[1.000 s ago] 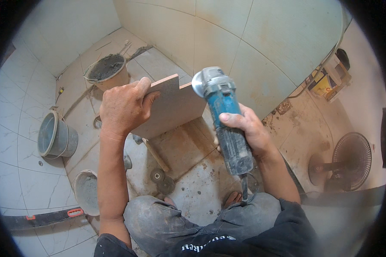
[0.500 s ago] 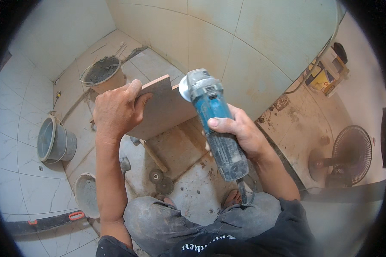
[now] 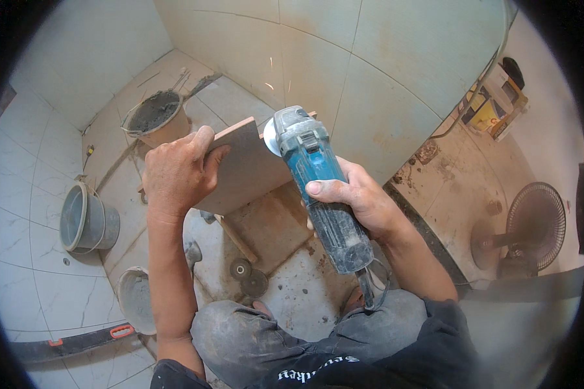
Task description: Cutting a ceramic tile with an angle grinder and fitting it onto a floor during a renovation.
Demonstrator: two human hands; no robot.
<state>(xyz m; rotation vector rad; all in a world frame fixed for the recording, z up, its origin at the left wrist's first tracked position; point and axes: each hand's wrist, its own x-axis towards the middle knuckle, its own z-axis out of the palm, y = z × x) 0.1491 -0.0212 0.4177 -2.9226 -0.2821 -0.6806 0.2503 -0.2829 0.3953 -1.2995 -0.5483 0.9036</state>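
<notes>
Pointing up-left, grinder (image 3: 321, 188) w/ disc on tile (image 3: 250, 172)

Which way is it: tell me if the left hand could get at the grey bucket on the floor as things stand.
Probably not right away. The left hand grips the tile that the grinder meets. The floor toward the grey bucket looks open, but the hand would have to let go first.

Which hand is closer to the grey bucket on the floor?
The left. The left hand grips the tile just right of the grey bucket, with floor between them. The right hand holds the grinder farther right, beyond the tile.
</notes>
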